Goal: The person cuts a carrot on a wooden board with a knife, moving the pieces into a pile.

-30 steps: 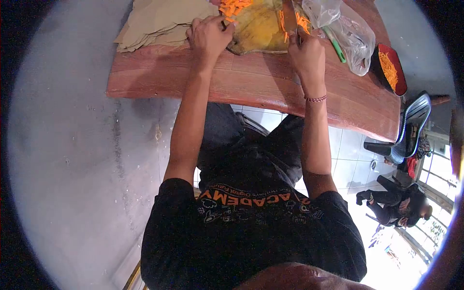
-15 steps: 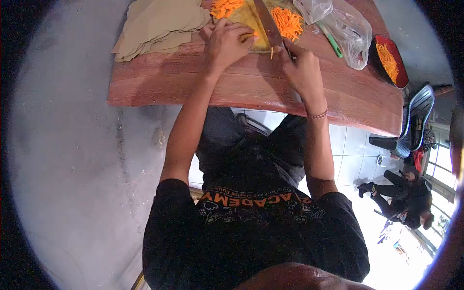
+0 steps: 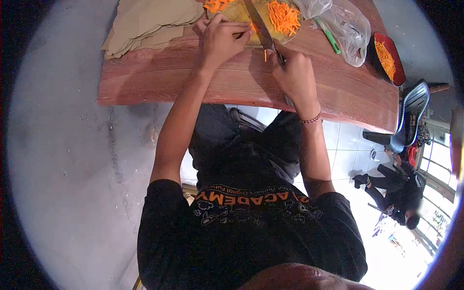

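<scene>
A knife (image 3: 259, 25) is in my right hand (image 3: 294, 67), its handle wrapped by the fingers and its blade pointing away over a round yellowish cutting board (image 3: 237, 16). My left hand (image 3: 223, 39) is closed at the board's near left edge, its fingertips on a carrot piece (image 3: 253, 28) beside the blade. Most of that piece is hidden by the fingers. To the right of the blade lies a pile of carrot strips (image 3: 283, 18). Thicker carrot slices (image 3: 218, 5) rest at the board's far left. One thin strip (image 3: 265, 55) is by the knife's heel.
Brown paper sheets (image 3: 150, 26) cover the table's (image 3: 145, 79) far left. On the right are a clear plastic bag (image 3: 353, 36), a green-handled tool (image 3: 332, 41) and a red dish (image 3: 399, 72) with carrot shreds. A chair (image 3: 411, 113) and a seated person (image 3: 394, 193) are beyond.
The blade has shifted left, closer to my left fingertips, and my right hand has moved slightly left with it. The whole view has shifted a little. Both grips stay the same.
</scene>
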`<state>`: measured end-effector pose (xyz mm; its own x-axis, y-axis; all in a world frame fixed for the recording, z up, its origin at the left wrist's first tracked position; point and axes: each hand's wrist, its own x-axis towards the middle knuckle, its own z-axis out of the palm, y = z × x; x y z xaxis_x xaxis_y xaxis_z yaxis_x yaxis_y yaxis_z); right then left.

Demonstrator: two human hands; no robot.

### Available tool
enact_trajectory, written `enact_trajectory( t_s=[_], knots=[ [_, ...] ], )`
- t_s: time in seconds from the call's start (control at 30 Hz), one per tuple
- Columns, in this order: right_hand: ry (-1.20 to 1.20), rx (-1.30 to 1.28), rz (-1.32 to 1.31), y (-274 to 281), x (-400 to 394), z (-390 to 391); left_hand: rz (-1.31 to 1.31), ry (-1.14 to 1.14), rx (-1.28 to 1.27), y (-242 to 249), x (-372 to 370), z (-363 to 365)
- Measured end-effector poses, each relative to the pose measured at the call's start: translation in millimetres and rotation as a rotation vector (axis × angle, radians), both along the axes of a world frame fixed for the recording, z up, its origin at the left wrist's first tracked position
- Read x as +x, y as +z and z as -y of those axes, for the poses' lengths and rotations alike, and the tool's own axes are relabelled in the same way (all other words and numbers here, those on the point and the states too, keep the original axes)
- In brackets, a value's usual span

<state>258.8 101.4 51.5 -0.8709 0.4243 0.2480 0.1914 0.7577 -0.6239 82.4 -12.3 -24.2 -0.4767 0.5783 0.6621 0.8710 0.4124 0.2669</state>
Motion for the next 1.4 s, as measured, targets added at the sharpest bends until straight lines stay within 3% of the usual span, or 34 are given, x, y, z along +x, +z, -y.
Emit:
enact_trajectory(
  t_s=[0.93,1.13,1.2,1.4],
  knots=[
    [-0.004,0.085,0.104,-0.6,-10.4,6.1,0.093,-0.028,-0.038,-2.1,-2.7,1.1],
    [-0.045,0.17,0.077,-19.2,-40.6,-6.3,0.068,-0.005,-0.042,1.7,-0.4,2.3],
    [-0.056,0.115,-0.044,-16.9,-43.4,-7.0,0.049,-0.011,-0.041,-0.1,-2.4,3.5],
    [0.01,0.06,-0.038,-8.7,-24.5,0.2,0.05,-0.029,-0.01,-2.5,-2.1,3.5]
  ],
)
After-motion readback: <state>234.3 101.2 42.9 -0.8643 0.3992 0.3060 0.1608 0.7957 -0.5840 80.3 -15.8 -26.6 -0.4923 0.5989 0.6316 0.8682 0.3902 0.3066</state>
